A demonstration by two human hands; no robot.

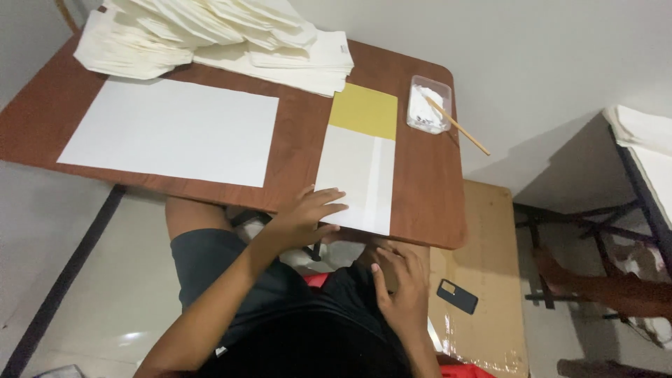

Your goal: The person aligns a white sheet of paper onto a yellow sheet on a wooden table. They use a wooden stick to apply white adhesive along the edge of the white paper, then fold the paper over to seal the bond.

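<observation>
At the far left of the wooden table (pixel 294 150) lay a large white sheet (pixel 171 131), flat, with a loose heap of folded cream paper pieces (pixel 217 35) piled behind it along the back edge. Further right, the person's left hand (pixel 302 215) rested at the near edge, fingers spread and relaxed, fingertips pressing on the lower corner of a folded white paper (pixel 357 178) whose upper part showed a yellow panel (pixel 364 110). The right hand (pixel 400 288) hung below the table edge near the lap, fingers loosely curled, grasping nothing that I could see. Beyond the folded paper stood a small clear plastic tub (pixel 429 105) holding white paste, a thin wooden stick (pixel 458 127) leaning out of it. A dark phone (pixel 457 296) lay on a low board to the right.
</observation>
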